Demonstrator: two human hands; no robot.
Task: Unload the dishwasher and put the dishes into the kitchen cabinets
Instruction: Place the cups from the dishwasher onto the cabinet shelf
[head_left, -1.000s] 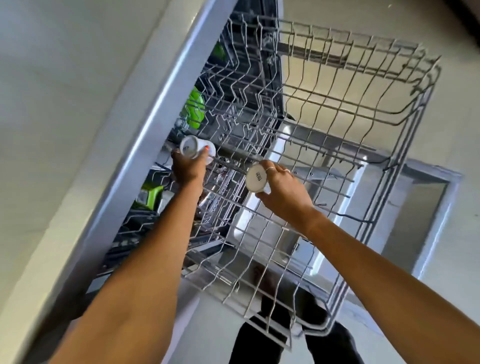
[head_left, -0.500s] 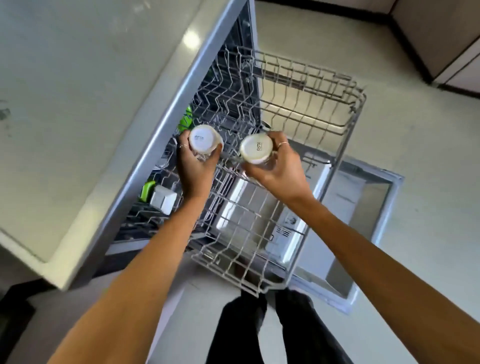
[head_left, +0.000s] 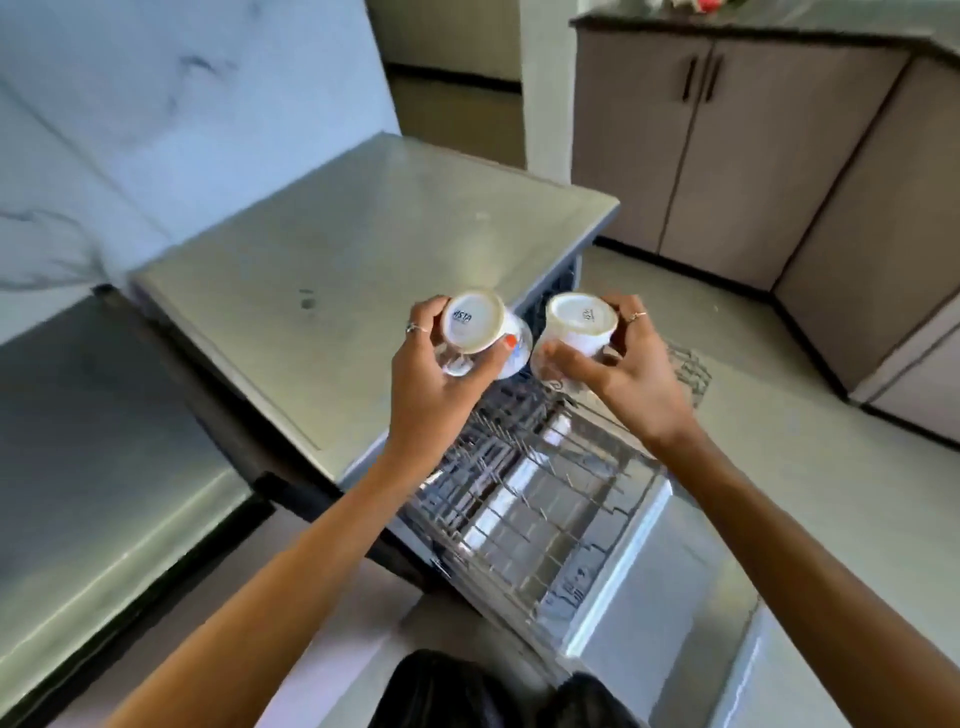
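The grey bench (head_left: 363, 249) is the landmark here: a broad flat top with the dishwasher under its near right edge. Beyond the bench's far right corner stand the brown kitchen cabinets (head_left: 691, 140), doors closed, running along the far wall and down the right side of the room. Below the bench's near right edge the wire rack (head_left: 524, 509) is pulled out over the open dishwasher door (head_left: 670, 597); the part of the rack in view looks bare of dishes.

Both cups are off the rack and carried above the bench's right edge. The left cup (head_left: 475, 322) sits just over that edge, upside down, its base tipped up toward the camera. The right cup (head_left: 579, 322) is just beside it, out past the edge and above the rack, also base-up. Their long axes run roughly along the line of sight.

The left hand (head_left: 436, 374) grips its cup from below and the side, thumb across the near wall. The right hand (head_left: 618, 369) wraps its cup likewise, fingers curled behind. Both forearms reach forward, nearly parallel.

The cabinets lie ahead and to the right of the bench, so the right hand is likely the nearer, and a door must be opened with both hands full.
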